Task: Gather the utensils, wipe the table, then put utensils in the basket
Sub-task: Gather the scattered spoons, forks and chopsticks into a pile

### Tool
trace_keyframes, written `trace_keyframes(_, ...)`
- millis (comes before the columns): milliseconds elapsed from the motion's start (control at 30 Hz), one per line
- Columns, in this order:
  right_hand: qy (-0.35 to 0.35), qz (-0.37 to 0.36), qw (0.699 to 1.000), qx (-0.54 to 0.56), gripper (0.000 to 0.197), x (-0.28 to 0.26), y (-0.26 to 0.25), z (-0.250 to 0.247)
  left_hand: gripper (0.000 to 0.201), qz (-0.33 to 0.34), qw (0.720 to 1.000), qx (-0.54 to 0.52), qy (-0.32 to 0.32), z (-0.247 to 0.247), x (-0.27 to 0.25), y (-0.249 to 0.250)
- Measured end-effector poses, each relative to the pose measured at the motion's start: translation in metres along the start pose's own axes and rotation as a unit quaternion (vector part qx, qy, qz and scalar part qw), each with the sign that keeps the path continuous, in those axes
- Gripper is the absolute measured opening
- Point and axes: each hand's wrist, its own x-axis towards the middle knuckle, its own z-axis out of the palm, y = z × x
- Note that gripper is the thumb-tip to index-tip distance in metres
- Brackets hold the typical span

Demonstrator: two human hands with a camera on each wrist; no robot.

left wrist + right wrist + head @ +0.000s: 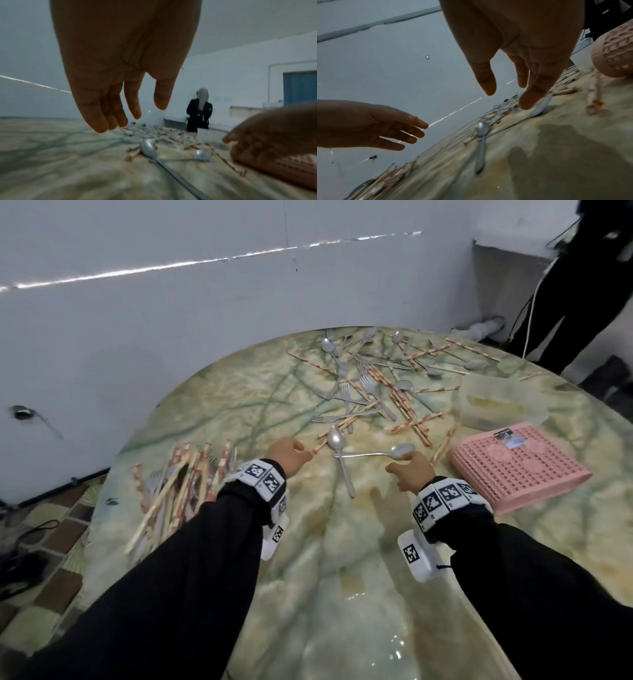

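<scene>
Two metal spoons lie crossed on the marble table [342,577]. One spoon [337,440] [482,129] points away from me; the other spoon [402,450] [541,106] lies sideways. My left hand [301,451] [130,115] hovers just left of them, fingers loose and empty, near a chopstick [317,448]. My right hand [406,460] [506,97] reaches with straight fingers, one fingertip at the sideways spoon's bowl. Forks, spoons and chopsticks lie in a scattered heap [370,378] at the far side. A gathered pile [178,484] lies at the left edge.
A pink plastic basket [513,470] lies upside down to the right of my right hand. Behind it stands a translucent box [496,402]. A person in black [582,285] stands beyond the table's far right. A white wall runs close behind the table.
</scene>
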Motion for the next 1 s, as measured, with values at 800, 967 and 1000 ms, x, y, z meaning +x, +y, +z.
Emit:
trace_keyframes(800, -0.11, 0.115, 0.894, 0.419, 0.015, 0.086, -0.004, -0.015, 0.007, -0.037, 0.987, -0.132, 0.077, 0.082, 0.106, 0.046)
trace_keyframes(967, -0.027, 0.082, 0.898, 0.432, 0.013, 0.076, -0.011, -0.023, 0.01, -0.043, 0.944, -0.313, 0.093, 0.069, 0.103, 0.055)
trace_keyframes(1000, -0.005, 0.07, 0.898, 0.434, 0.018, 0.077, -0.009, -0.024, 0.011, -0.04, 0.938, -0.328, 0.109, 0.067, 0.103, 0.056)
